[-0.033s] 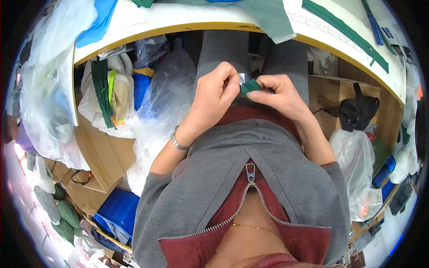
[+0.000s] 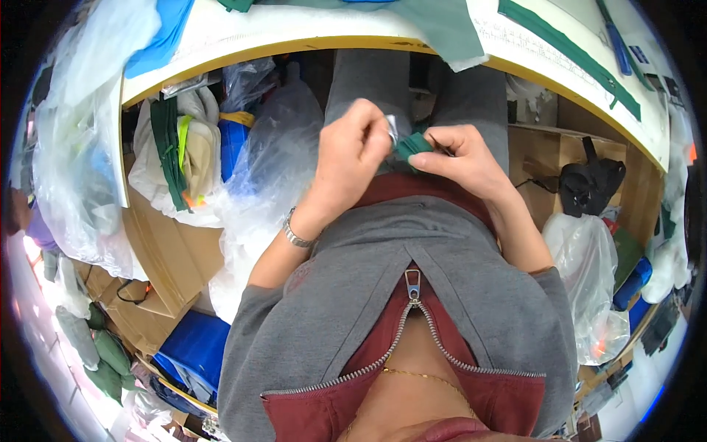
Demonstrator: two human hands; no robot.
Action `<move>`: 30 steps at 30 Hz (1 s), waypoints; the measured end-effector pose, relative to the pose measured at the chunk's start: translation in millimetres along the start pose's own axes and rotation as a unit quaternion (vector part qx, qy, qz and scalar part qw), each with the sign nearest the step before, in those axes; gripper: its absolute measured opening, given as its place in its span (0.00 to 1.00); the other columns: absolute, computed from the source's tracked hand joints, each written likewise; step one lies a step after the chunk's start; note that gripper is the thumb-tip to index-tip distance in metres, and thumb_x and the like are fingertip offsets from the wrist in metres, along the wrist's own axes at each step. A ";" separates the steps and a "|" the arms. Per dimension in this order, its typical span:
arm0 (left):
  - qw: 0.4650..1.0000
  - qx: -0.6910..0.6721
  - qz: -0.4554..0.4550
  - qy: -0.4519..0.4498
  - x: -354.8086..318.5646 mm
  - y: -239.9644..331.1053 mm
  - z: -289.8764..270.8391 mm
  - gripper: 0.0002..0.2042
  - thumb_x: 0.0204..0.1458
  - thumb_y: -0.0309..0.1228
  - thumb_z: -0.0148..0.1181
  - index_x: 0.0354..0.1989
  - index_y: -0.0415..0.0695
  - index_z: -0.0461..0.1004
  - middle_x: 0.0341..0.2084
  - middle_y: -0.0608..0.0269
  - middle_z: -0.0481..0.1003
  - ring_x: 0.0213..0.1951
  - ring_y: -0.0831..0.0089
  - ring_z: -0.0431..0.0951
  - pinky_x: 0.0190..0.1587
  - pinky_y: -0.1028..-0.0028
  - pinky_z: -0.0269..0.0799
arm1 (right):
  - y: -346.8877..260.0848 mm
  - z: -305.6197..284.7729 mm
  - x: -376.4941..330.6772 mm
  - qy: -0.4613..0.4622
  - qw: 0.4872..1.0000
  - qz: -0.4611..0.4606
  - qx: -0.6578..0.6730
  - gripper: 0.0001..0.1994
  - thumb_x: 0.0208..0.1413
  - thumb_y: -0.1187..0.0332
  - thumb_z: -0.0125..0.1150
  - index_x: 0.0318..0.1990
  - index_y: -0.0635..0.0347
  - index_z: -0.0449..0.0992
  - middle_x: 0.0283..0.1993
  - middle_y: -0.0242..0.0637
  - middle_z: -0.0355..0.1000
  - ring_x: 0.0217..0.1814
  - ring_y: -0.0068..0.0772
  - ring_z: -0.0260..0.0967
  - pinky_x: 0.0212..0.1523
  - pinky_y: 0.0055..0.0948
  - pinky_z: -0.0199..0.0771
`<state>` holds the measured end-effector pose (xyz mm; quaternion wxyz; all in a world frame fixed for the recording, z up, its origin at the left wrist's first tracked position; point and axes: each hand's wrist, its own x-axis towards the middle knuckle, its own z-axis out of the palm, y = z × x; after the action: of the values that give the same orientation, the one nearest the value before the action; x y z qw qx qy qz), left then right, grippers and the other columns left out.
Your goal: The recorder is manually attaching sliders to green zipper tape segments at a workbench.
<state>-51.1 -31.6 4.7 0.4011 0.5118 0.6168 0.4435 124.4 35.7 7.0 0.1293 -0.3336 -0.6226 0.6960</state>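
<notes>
My left hand (image 2: 352, 151), with a metal watch band on its wrist, is closed in a pinch. At its fingertips shows a small whitish, shiny piece (image 2: 392, 131), too blurred to name. My right hand (image 2: 465, 158) is closed around a small folded strip of green fabric (image 2: 413, 145), thumb on top and fingers beneath. The strip sticks out toward the left hand, just below the shiny piece; I cannot tell whether the two are joined. Both hands are raised in front of my waist, above my lap.
Ahead is a white table (image 2: 294, 29) with a yellowish edge, bearing green cloth (image 2: 449, 33) and a long green strip (image 2: 571, 55). Plastic bags (image 2: 276, 140) and a cardboard box (image 2: 173, 254) lie to the left. At right are a black item (image 2: 591, 177) and a plastic bag (image 2: 585, 272).
My left hand has shifted slightly left, and the shiny piece has moved with it and tilted. The green strip's end has turned a little in my right hand.
</notes>
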 end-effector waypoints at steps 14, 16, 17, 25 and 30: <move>0.997 -0.070 -0.006 -0.014 -0.5 14.9 12.9 0.06 0.53 0.24 0.46 0.25 0.36 0.64 0.20 0.63 0.70 0.21 0.80 0.73 0.23 0.82 0.66 | -2.5 0.7 -2.2 0.069 0.994 -0.038 -0.073 0.13 0.46 0.67 0.59 0.20 0.67 0.65 0.14 0.30 0.55 0.20 0.15 0.50 0.20 0.23 0.50; 0.990 -0.128 -0.042 0.047 8.6 9.0 5.3 0.06 0.53 0.24 0.47 0.25 0.36 0.64 0.19 0.64 0.70 0.20 0.80 0.73 0.23 0.83 0.66 | 2.1 -6.4 -2.5 0.081 0.988 -0.028 -0.131 0.13 0.45 0.67 0.59 0.21 0.69 0.65 0.14 0.34 0.54 0.19 0.17 0.50 0.20 0.26 0.52; 0.983 -0.169 -0.047 0.047 6.7 -1.2 10.0 0.07 0.53 0.25 0.47 0.25 0.36 0.64 0.19 0.63 0.70 0.21 0.80 0.73 0.24 0.83 0.66 | -2.5 -9.1 -4.8 0.081 0.987 -0.003 -0.136 0.14 0.46 0.67 0.59 0.21 0.68 0.64 0.14 0.33 0.54 0.20 0.17 0.49 0.19 0.26 0.51; 0.960 -0.268 -0.079 -0.035 9.3 2.4 7.7 0.07 0.55 0.27 0.46 0.28 0.37 0.64 0.29 0.56 0.75 0.27 0.74 0.76 0.28 0.81 0.72 | 6.6 -12.0 -9.5 0.076 0.992 0.018 -0.098 0.12 0.46 0.66 0.59 0.24 0.67 0.68 0.16 0.36 0.57 0.20 0.19 0.54 0.22 0.27 0.56; 0.920 -0.368 -0.130 -0.032 5.8 -0.7 5.0 0.07 0.56 0.30 0.44 0.29 0.39 0.64 0.35 0.50 0.74 0.30 0.70 0.77 0.30 0.78 0.74 | -18.9 1.3 -18.2 0.242 0.894 -0.134 -0.352 0.20 0.46 0.64 0.59 0.48 0.58 0.68 0.28 0.40 0.68 0.29 0.41 0.69 0.29 0.32 0.67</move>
<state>-47.4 -25.2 2.4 0.6350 0.2575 0.4583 0.5660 132.6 27.5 30.6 0.2421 -0.4284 -0.8155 0.3047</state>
